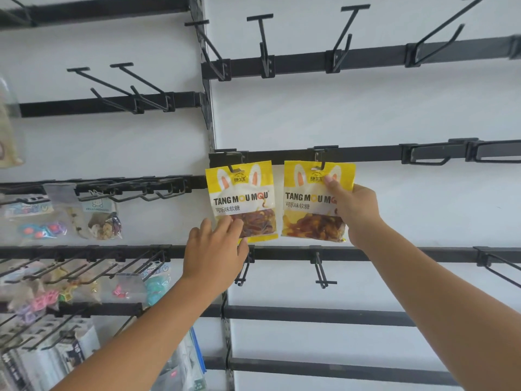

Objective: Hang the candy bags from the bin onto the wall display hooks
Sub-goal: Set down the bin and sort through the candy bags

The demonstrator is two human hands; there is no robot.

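Two yellow and white candy bags hang side by side from hooks on a black wall rail [366, 153]. My left hand [215, 249] lies with straight fingers against the lower left corner of the left bag [242, 197]. My right hand [352, 210] grips the right bag [307, 201] along its right edge, thumb on the front near the top. The right bag's hole sits on a hook [320, 165]. The bin is out of view.
Bare black hooks [263, 43] stick out from rails above, below and to the right on the white wall. The left panel holds hooks with small toy and snack packets [104, 221]. Stacked packets fill the bottom left corner.
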